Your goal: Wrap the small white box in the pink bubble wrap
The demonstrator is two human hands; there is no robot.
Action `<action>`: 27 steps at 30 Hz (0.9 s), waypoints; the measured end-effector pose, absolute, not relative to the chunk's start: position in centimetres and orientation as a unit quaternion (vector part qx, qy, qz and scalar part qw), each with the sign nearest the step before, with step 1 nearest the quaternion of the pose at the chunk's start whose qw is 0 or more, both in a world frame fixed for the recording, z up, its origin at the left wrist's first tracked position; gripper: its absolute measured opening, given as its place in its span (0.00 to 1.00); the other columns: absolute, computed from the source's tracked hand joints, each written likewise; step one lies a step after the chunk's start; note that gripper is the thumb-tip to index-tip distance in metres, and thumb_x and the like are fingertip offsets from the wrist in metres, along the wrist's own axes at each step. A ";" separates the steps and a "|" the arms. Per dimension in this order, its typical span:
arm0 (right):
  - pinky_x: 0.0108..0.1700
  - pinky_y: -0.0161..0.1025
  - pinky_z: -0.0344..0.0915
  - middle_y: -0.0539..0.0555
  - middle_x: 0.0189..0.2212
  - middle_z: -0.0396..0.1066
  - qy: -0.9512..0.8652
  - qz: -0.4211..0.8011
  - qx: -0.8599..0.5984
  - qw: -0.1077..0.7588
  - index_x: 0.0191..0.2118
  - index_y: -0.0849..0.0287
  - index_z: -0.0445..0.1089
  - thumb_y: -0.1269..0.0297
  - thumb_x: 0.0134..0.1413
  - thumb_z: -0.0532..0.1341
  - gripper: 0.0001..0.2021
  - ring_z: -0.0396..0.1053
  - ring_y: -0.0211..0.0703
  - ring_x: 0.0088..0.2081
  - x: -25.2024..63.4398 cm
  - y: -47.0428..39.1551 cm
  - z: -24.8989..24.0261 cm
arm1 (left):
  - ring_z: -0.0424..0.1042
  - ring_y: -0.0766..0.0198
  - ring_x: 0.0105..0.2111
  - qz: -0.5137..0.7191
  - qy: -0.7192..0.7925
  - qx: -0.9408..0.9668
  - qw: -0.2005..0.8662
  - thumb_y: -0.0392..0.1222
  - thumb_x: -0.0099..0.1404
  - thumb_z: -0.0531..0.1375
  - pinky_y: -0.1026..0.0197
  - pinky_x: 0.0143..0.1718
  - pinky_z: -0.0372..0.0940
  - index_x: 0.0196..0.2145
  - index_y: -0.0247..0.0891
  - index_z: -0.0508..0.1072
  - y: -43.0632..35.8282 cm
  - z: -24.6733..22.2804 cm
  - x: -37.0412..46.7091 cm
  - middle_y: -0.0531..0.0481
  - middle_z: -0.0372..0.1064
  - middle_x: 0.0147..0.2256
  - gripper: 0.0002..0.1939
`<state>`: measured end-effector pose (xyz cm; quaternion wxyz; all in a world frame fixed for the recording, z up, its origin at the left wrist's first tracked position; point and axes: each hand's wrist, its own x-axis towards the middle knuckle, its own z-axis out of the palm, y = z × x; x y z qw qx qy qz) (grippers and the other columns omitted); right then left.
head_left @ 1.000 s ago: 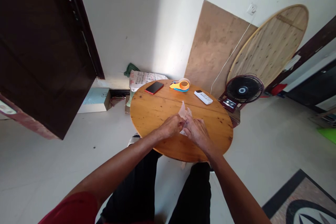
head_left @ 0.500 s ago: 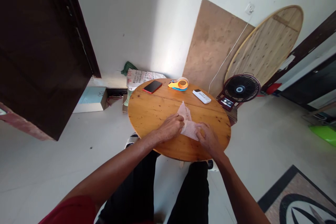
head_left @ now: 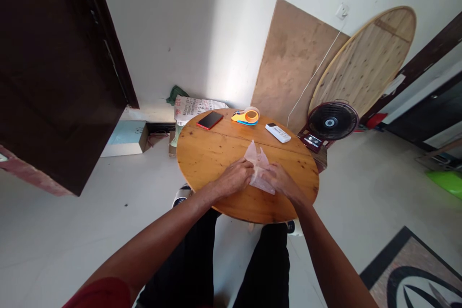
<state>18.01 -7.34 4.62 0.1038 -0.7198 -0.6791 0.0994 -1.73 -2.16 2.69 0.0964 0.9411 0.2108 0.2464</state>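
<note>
A thin, translucent plastic bag [head_left: 259, 167] lay crumpled on the round wooden table [head_left: 205, 154], just nearer the person than the table's middle, between the two hands. The left hand [head_left: 234, 179] reached in from the near-left edge, forearm stretched across the rim, knuckles up, its fingers curled and pinching the bag's left edge. The right hand [head_left: 282, 182] came in from the near-right edge, palm down, fingers bent and gripping the bag's right side. Both hands pressed low against the table, nearly touching each other.
</note>
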 end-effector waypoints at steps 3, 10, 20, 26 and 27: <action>0.29 0.34 0.58 0.51 0.25 0.67 -0.658 0.171 -0.710 0.181 0.27 0.60 0.69 0.53 0.55 0.51 0.17 0.63 0.39 0.28 18.8 -7.9 3.9 | 0.64 0.60 0.44 0.253 0.202 0.941 0.096 0.31 0.63 0.52 0.58 0.50 0.60 0.33 0.34 0.74 -2.0 2.8 -1.8 0.45 0.71 0.41 0.10; 0.24 0.33 0.51 0.46 0.17 0.58 -0.590 0.194 -0.734 0.276 0.20 0.59 0.62 0.53 0.48 0.54 0.16 0.56 0.36 0.22 18.4 -8.7 2.5 | 0.65 0.60 0.45 0.286 0.236 0.917 0.145 0.31 0.62 0.52 0.58 0.51 0.60 0.35 0.36 0.73 -2.0 1.8 -1.5 0.46 0.69 0.44 0.10; 0.26 0.33 0.53 0.47 0.19 0.63 -0.565 0.123 -0.735 0.355 0.23 0.58 0.63 0.56 0.42 0.56 0.10 0.58 0.36 0.23 18.1 -7.7 1.4 | 0.63 0.58 0.43 0.309 0.349 0.878 0.104 0.34 0.63 0.52 0.57 0.47 0.62 0.35 0.36 0.71 -5.6 1.7 -0.1 0.45 0.65 0.43 0.08; 0.30 0.35 0.60 0.50 0.27 0.68 -0.551 0.142 -0.712 0.412 0.38 0.60 0.67 0.61 0.43 0.58 0.15 0.64 0.40 0.28 18.9 -7.3 -0.1 | 0.62 0.56 0.44 0.289 0.337 0.892 0.081 0.37 0.64 0.54 0.54 0.47 0.60 0.35 0.38 0.72 -5.6 2.4 -0.4 0.47 0.67 0.40 0.07; 0.30 0.36 0.61 0.50 0.29 0.68 -0.552 0.140 -0.709 0.415 0.42 0.61 0.67 0.61 0.43 0.58 0.18 0.64 0.40 0.28 18.8 -7.3 -0.1 | 0.61 0.56 0.44 0.284 0.333 0.896 0.077 0.38 0.64 0.54 0.54 0.46 0.60 0.35 0.39 0.73 -5.3 2.5 -0.4 0.47 0.67 0.40 0.07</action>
